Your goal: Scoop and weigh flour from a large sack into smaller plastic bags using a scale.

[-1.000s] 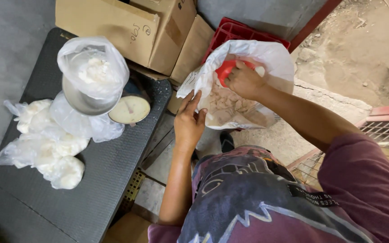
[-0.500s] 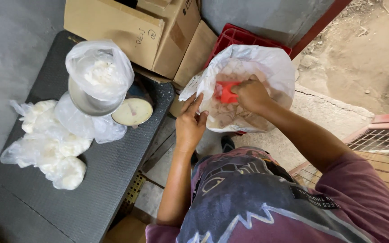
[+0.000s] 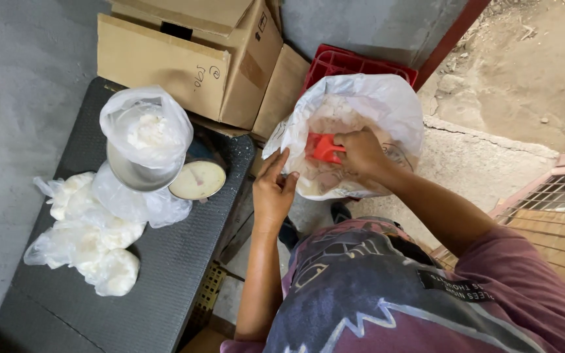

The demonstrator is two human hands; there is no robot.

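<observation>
Red plastic scoop (image 3: 322,148): inside the mouth of the large white plastic sack (image 3: 387,104), low against pale powdery contents. Only its upper part shows; the rest is covered by fingers and sack wall.

Right hand (image 3: 361,151): reaches into the sack from the near side, fingers curled tight around the scoop, clamped on it. Fingertips hidden behind the scoop.

Left hand (image 3: 273,189): at the sack's near-left rim, fingers extended and apart, thumb spread, palm toward the sack. Fingertips touch or pinch the rolled plastic edge; cannot tell which.

Sack contents: off-white, grain not resolvable.

Left of the sack: dark textured plastic table (image 3: 184,261). On it, a metal-bowled dial weighing scale (image 3: 197,180), its bowl holding a clear plastic bag with white powder (image 3: 146,127). Further left of the sack, a heap of filled clear bags (image 3: 89,238) lies on the table.

Behind the sack: red plastic crate (image 3: 348,63), mostly hidden. Left of the crate, brown cardboard boxes (image 3: 184,55), top cut off by the frame.
</observation>
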